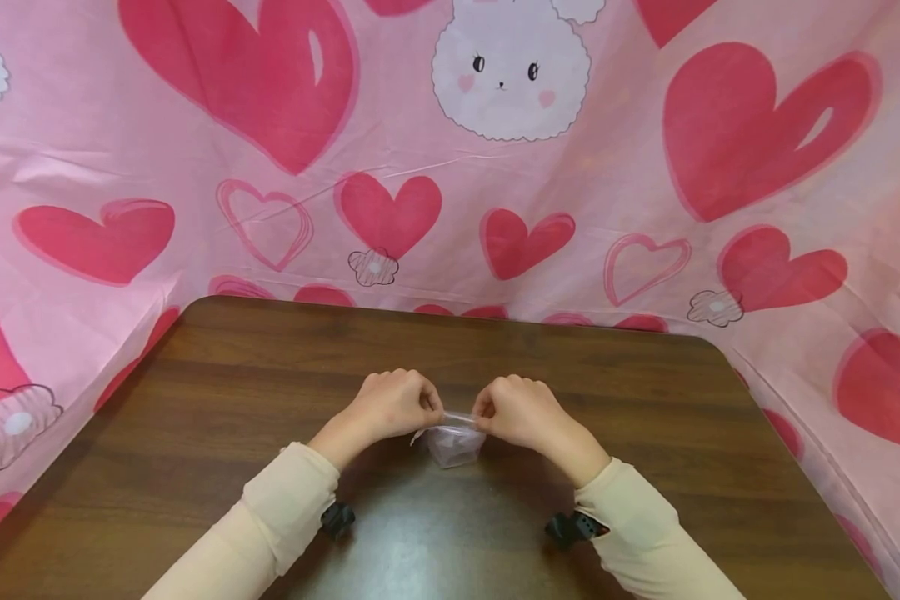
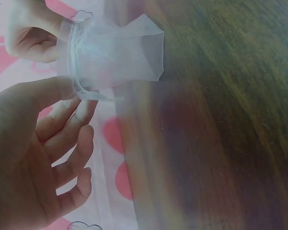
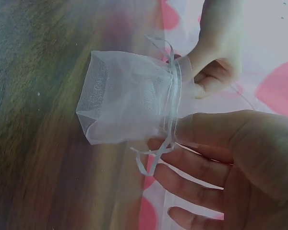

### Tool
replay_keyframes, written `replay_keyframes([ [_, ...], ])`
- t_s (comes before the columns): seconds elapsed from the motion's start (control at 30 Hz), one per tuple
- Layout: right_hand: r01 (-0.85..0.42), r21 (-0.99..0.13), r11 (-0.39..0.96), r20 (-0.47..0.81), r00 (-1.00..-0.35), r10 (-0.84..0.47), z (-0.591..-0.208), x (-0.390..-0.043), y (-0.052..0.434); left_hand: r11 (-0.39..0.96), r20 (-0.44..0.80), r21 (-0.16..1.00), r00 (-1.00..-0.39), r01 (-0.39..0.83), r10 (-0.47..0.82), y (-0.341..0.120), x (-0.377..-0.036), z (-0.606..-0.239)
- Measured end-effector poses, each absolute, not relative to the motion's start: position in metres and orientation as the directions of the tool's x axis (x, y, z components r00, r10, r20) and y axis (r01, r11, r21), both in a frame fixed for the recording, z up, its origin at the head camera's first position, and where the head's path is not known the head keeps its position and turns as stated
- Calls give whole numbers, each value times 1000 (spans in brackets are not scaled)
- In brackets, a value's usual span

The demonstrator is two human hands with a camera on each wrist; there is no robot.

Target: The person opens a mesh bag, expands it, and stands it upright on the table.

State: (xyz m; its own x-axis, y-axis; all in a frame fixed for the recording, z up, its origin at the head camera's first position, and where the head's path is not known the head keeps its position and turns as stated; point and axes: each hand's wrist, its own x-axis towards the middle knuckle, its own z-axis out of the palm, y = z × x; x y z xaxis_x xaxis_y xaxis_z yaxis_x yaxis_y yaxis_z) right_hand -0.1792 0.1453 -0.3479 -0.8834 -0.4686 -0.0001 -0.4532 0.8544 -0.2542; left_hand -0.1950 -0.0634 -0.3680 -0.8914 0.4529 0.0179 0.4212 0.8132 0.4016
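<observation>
A small sheer white organza drawstring bag [image 1: 454, 446] hangs between my two hands above the table. My left hand [image 1: 399, 404] pinches one side of its mouth between thumb and fingertips. On the opposite side, my right hand [image 1: 523, 410] pinches the mouth the same way. In the right wrist view the bag [image 3: 125, 98] has a ribbon drawstring [image 3: 146, 165] looping out near my right fingers. The left wrist view shows the bag [image 2: 120, 52] with its closed end pointing away from the hands. Through the thin mesh I can make out no contents.
A dark brown wooden table [image 1: 217, 400] with rounded corners spreads beneath my hands. Behind it and at the sides hangs a pink cloth [image 1: 420, 142] printed with hearts. Black wrist devices [image 1: 339, 518] sit under both sleeves.
</observation>
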Motion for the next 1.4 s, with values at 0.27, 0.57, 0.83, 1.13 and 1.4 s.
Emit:
replay_keyframes([
  [0.27,-435,-282,855,-16,-889,-457,-347,-179,150,806,14,427,-895,409,446,-64,-194,-368],
  [0.57,-426,-296,855,-20,-892,-452,-344,-176,150,791,2,460,-891,404,454,-65,-194,-369],
  [0.83,-431,-307,849,14,-894,-449,-347,-177,154,787,9,466,-891,405,453,-64,-193,-370],
  [1.13,-426,-397,813,109,-901,-419,-355,-179,162,798,24,484,-917,359,398,-67,-193,-372],
  [1.4,-427,-461,778,165,-903,-397,-356,-177,161,783,22,524,-924,335,381,-67,-189,-368],
])
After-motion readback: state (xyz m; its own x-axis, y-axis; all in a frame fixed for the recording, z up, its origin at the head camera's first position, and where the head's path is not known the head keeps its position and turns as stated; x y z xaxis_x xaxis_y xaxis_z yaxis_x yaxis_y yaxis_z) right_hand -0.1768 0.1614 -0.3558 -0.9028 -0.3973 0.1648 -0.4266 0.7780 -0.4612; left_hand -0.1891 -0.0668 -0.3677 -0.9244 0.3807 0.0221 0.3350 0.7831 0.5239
